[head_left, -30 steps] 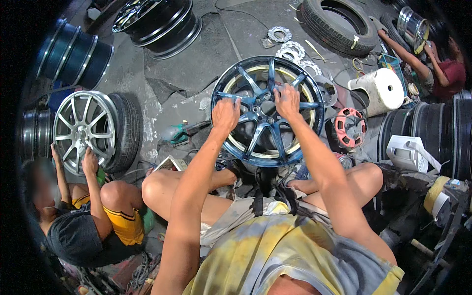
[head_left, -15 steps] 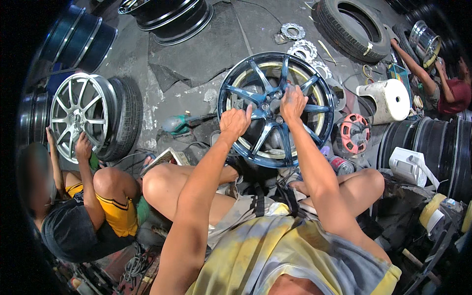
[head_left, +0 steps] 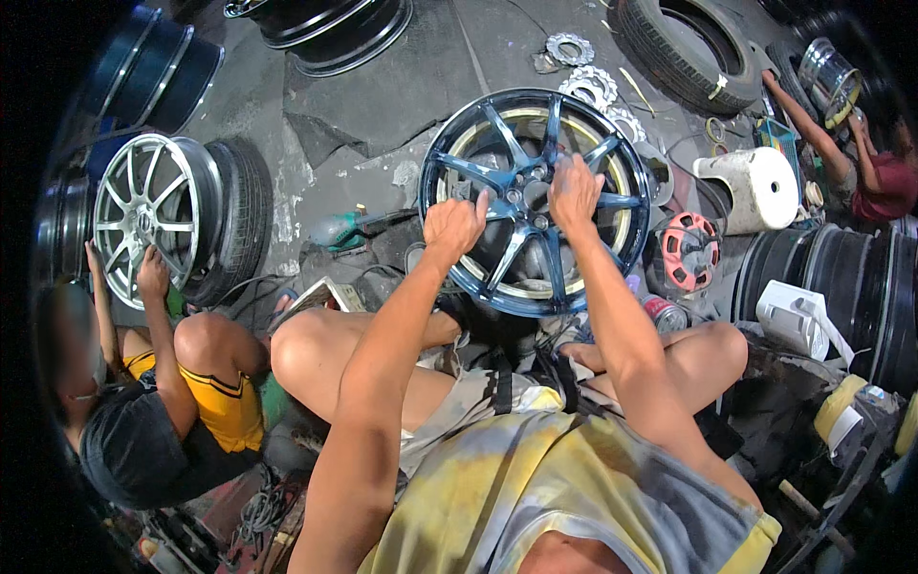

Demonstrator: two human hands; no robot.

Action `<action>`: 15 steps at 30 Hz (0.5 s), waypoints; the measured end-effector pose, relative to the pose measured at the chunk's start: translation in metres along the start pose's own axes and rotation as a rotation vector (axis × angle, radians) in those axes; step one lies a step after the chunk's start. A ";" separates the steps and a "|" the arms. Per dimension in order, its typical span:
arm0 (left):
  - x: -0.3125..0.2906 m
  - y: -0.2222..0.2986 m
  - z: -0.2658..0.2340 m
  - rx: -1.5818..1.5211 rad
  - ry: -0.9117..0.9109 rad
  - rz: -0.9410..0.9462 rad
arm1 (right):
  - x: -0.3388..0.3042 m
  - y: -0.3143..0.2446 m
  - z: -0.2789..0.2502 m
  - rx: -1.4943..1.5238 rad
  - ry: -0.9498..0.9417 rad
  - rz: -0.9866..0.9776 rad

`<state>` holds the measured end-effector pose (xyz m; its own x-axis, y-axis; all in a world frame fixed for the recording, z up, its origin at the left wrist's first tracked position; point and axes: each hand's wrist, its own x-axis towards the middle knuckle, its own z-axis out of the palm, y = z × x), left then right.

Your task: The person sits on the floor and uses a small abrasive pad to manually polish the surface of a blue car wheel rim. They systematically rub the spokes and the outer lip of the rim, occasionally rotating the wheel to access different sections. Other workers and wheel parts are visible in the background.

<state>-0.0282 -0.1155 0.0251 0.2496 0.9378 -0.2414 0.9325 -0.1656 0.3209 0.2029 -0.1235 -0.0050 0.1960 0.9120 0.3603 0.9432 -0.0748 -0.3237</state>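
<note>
A dark blue multi-spoke wheel rim [head_left: 549, 263] stands in front of me, its spoked face toward me. Along its left side, my left hand [head_left: 455, 228] is closed around a spoke near the outer edge, thumb pointing up. My right hand [head_left: 576, 199] is curled over the spokes just right of the hub. Its fingertips are smeared by motion, and whatever lies under them is hidden.
On the left a co-worker handles a silver wheel rim [head_left: 120, 239] beside a tire [head_left: 239, 220]. A green power tool [head_left: 339, 231] lies nearby. To the right are a red cable reel [head_left: 689, 251], a white stool [head_left: 736, 191] and stacked dark rims [head_left: 813, 263]. Another tire [head_left: 641, 38] lies beyond.
The whole view has shifted slightly, and the blue rim sits a little higher in it. Both my hands stay on the rim; the right one is blurred in both frames.
</note>
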 end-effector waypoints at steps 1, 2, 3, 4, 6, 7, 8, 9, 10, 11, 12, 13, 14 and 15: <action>0.002 0.000 -0.001 0.004 -0.013 -0.009 | 0.011 0.004 0.003 -0.008 -0.047 0.019; 0.001 -0.001 0.000 0.014 -0.016 -0.001 | 0.010 0.006 0.002 0.002 -0.046 -0.008; 0.000 -0.003 0.002 0.023 -0.020 0.007 | 0.008 0.008 0.002 0.010 -0.044 -0.035; -0.002 -0.003 0.001 0.027 -0.021 0.002 | 0.008 0.007 -0.002 0.023 -0.049 -0.074; 0.000 -0.004 -0.002 0.019 -0.003 -0.004 | 0.010 0.009 -0.014 -0.002 -0.129 -0.139; 0.000 -0.002 -0.004 0.019 -0.002 0.004 | 0.011 0.013 -0.014 0.001 -0.082 -0.160; 0.000 -0.001 -0.002 0.012 -0.002 0.008 | 0.013 0.016 -0.013 0.005 -0.034 -0.181; 0.000 0.000 0.000 0.005 -0.003 0.012 | 0.014 0.019 -0.005 -0.009 0.009 -0.173; 0.002 -0.001 -0.001 0.000 0.006 0.013 | 0.014 0.017 -0.004 0.003 -0.023 -0.144; 0.002 -0.002 -0.001 0.015 -0.006 0.015 | 0.012 0.014 -0.003 0.015 -0.054 -0.115; 0.001 -0.003 -0.002 0.030 -0.018 0.017 | 0.010 0.012 -0.004 0.026 -0.084 -0.085; -0.002 -0.003 0.000 0.040 -0.035 0.011 | 0.002 0.008 -0.020 0.019 -0.190 -0.061; -0.002 -0.002 0.000 0.034 -0.036 0.001 | 0.002 0.007 -0.018 0.022 -0.160 -0.063; 0.001 -0.001 -0.001 0.029 -0.038 -0.009 | 0.004 0.007 -0.015 0.025 -0.130 -0.064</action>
<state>-0.0295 -0.1146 0.0252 0.2506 0.9269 -0.2793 0.9417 -0.1665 0.2924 0.2147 -0.1262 0.0077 0.0978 0.9592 0.2652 0.9454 -0.0063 -0.3259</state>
